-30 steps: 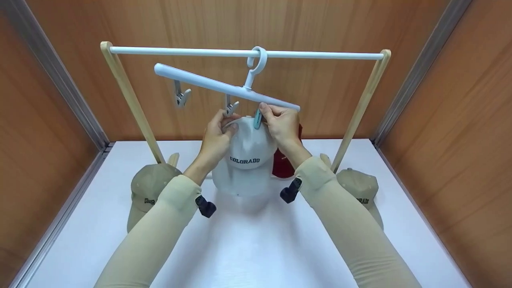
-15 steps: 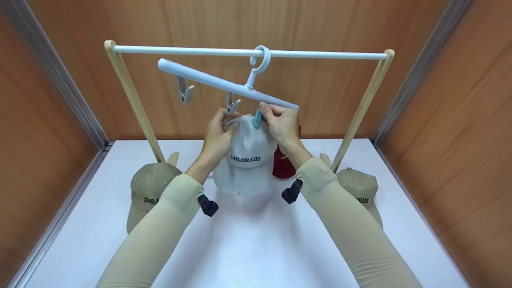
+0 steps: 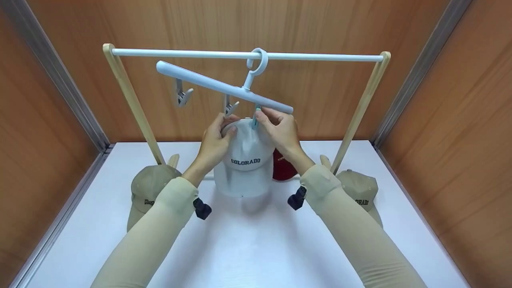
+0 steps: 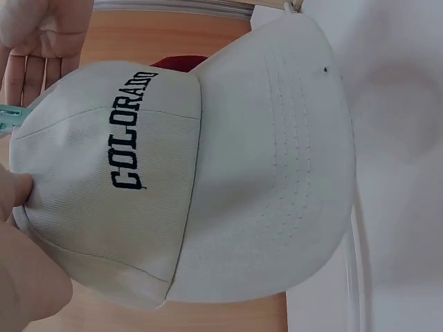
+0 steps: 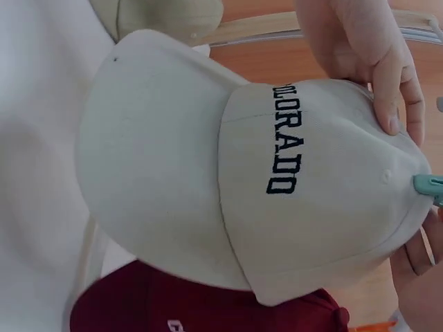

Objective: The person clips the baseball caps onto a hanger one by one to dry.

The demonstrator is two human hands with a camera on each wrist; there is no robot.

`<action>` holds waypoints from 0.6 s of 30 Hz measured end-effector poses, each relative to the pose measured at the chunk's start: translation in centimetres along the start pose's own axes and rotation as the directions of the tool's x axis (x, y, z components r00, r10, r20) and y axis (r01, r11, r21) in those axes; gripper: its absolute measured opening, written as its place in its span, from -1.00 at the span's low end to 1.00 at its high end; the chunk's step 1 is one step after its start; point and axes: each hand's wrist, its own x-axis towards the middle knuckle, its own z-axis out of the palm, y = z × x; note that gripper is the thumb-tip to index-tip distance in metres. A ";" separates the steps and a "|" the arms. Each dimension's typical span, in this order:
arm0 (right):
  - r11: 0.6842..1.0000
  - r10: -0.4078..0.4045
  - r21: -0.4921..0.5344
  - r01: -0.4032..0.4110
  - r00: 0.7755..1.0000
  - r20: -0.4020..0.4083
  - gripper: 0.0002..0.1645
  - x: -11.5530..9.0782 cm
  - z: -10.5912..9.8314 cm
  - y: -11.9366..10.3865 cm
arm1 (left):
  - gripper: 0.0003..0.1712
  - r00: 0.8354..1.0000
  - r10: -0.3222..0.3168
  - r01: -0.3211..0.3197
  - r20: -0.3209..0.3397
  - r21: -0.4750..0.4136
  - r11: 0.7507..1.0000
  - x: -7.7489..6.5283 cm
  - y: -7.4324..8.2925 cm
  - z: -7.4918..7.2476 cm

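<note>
A white cap [image 3: 248, 140] lettered COLORADO hangs crown up, brim down, beneath a tilted pale blue hanger [image 3: 224, 86]. My left hand [image 3: 214, 144] pinches the side of its crown, the thumb on the front and the fingers behind. At the top of the crown is a teal clip [image 5: 429, 185], its jaws at the fabric. My right hand [image 3: 282, 132] pinches this clip between thumb and fingers, just under the hanger's lower end. Two grey clips [image 3: 184, 97] hang from the raised left part of the hanger; the inner one is right above my left fingers.
The hanger hooks over the white rail [image 3: 320, 57] of a wooden-legged rack. Behind the white cap, a dark red cap [image 3: 283, 168] partly shows. Olive caps stand by the rack's left leg [image 3: 150, 188] and right leg [image 3: 358, 190]. Wooden panels [image 3: 452, 120] enclose the white table [image 3: 248, 248].
My right hand has shifted slightly, its thumb now lower over the teal clip, which has turned and shows less. The hanger's right end has moved a little left and down. My left hand keeps its pinch.
</note>
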 end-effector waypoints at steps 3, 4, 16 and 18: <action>0.997 -0.040 -0.064 0.043 0.998 0.045 -0.42 -0.2 -0.3 0.0 | -0.70 1.000 0.016 -0.016 -0.002 0.039 0.999 0.0 -0.2 -0.2; 0.995 -0.048 -0.080 0.053 0.997 0.061 -0.40 -0.3 -0.5 0.0 | -0.69 1.000 0.024 -0.024 -0.004 0.050 0.998 0.0 -0.2 -0.3; 0.979 -0.047 -0.188 0.080 0.983 0.176 -0.32 -1.7 -2.3 0.8 | -0.57 0.999 0.039 -0.038 -0.008 0.133 0.990 -0.8 -0.8 -1.6; 0.975 -0.050 -0.203 0.088 0.982 0.182 -0.33 -2.0 -2.7 0.9 | -0.56 0.999 0.040 -0.038 -0.010 0.148 0.988 -0.9 -0.9 -1.8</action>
